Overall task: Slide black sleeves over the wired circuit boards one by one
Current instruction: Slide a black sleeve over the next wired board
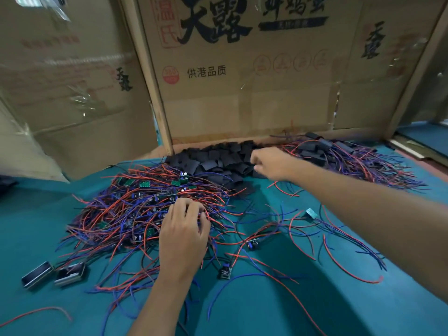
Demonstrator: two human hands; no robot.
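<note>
A big tangled heap of small circuit boards with red and blue wires (135, 209) lies on the teal table at centre left. My left hand (184, 234) rests on the heap's right side, its fingers curled into the wires; what they grip is hidden. Behind it lies a pile of flat black sleeves (213, 161). My right hand (271, 163) reaches over the right end of that pile with curled fingers, and the fingertips are blurred. A second heap of boards in black sleeves (339, 156) sits at the far right.
Cardboard walls (242, 81) close off the back of the teal table (315, 299). Two small metal-edged blocks (53, 275) lie at the front left. Loose wired boards (225, 271) and a green board (311, 213) are scattered in the middle.
</note>
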